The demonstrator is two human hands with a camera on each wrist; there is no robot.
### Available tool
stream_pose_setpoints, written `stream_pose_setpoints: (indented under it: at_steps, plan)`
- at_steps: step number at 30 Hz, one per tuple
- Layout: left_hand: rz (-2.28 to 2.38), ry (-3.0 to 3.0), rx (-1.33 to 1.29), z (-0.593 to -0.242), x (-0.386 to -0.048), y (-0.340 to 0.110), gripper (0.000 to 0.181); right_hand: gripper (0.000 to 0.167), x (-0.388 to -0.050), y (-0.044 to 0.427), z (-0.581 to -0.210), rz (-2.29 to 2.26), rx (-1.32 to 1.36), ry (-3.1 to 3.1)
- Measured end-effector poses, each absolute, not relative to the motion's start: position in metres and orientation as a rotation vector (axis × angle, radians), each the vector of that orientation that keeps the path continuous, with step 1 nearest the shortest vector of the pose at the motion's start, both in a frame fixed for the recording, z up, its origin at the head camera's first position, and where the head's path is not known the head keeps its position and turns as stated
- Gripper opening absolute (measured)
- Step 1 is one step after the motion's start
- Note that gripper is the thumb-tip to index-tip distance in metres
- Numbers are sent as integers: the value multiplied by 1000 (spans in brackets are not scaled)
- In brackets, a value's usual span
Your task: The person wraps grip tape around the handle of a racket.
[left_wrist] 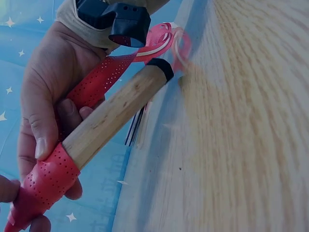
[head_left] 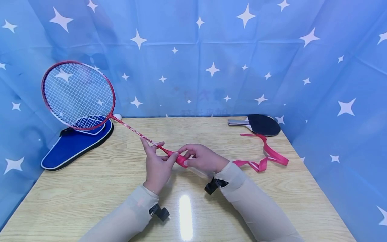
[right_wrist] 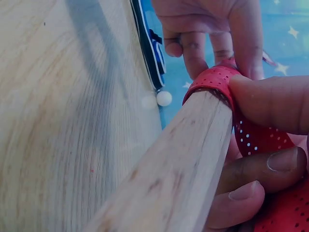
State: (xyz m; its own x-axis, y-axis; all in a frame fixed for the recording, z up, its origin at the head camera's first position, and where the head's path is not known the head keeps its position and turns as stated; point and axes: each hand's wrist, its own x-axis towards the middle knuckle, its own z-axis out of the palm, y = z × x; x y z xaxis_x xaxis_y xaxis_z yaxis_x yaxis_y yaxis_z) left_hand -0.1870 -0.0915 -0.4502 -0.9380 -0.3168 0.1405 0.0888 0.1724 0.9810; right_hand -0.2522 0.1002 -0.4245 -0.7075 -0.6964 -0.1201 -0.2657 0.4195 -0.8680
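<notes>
A badminton racket (head_left: 128, 126) with a red frame is held at a slant, its head up at the left. Red perforated grip tape (left_wrist: 53, 176) is wound round the upper end of its bare wooden handle (left_wrist: 116, 118). My left hand (head_left: 158, 170) holds the racket where shaft and handle meet, thumb against the wrapped part. With thumb and fingers, my right hand (head_left: 203, 158) pinches the tape at the edge of the wrap. The loose tape (head_left: 269, 159) passes behind the right hand and trails over the table. In the left wrist view, the handle's end has a black band.
A blue racket case (head_left: 77, 148) lies at the left, below the racket's head, with a white ball (head_left: 117, 116) near it. A black table tennis bat (head_left: 263, 125) lies at the back right. Blue star-printed cloth (head_left: 187, 60) hangs behind the wooden table (head_left: 90, 198).
</notes>
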Motion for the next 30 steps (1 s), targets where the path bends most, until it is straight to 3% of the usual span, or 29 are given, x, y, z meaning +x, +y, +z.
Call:
stream_pose_setpoints:
  at_steps: [30]
  plan:
    - [-1956, -2040, 97, -455, -188, -93, 133, 42, -254, 103, -422, -1192, -779, 2188]
